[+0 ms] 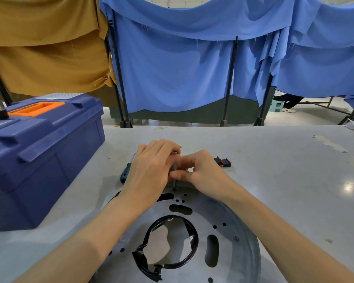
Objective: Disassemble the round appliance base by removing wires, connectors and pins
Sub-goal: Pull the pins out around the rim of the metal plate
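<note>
The round grey metal appliance base (pixel 229 217) lies flat at the near table edge, pierced with slots and holes. A black wire loop (pixel 190 249) with taped ends sits in its central opening. A thin grey pin-like tool (pixel 174 179) stands upright on a hole at the base's far rim. My left hand (pixel 151 168) curls round the tool's top. My right hand (pixel 200 170) pinches its shaft between thumb and fingers. The tool's upper part is hidden by my fingers.
A teal-handled screwdriver (pixel 125 173) lies just left of my left hand. A black and red connector (pixel 223 161) rests right of my right hand. A large blue toolbox (pixel 39 156) with an orange handle stands at the left. Blue and brown cloths hang behind the table.
</note>
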{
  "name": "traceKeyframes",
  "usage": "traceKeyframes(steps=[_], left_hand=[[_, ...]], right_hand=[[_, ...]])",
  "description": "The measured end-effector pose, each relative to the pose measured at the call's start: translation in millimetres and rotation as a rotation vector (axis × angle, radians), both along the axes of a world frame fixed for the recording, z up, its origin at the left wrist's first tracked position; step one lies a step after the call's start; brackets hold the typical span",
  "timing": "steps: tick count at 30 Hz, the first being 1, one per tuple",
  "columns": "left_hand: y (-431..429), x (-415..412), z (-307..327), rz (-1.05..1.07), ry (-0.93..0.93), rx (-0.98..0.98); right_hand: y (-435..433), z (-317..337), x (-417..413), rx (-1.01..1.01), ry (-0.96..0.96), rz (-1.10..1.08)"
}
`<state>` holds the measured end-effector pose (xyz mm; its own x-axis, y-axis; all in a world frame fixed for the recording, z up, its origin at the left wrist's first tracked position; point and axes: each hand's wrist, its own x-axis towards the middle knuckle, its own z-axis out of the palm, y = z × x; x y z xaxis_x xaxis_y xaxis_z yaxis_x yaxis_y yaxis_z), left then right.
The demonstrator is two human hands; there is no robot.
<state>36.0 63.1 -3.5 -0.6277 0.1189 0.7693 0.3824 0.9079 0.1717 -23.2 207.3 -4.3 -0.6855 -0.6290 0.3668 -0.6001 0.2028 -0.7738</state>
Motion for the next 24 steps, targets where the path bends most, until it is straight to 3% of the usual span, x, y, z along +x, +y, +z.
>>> traceKeyframes(steps=[15, 24], left_hand=[[2.1, 1.6, 1.3, 0.005, 0.007, 0.034], [1.2, 4.6, 2.5, 0.033, -0.06, -0.068]], right_hand=[[1.6, 2.1, 3.3, -0.04, 0.005, 0.014], [0.2, 2.6, 1.4, 0.024, -0.071, -0.036]])
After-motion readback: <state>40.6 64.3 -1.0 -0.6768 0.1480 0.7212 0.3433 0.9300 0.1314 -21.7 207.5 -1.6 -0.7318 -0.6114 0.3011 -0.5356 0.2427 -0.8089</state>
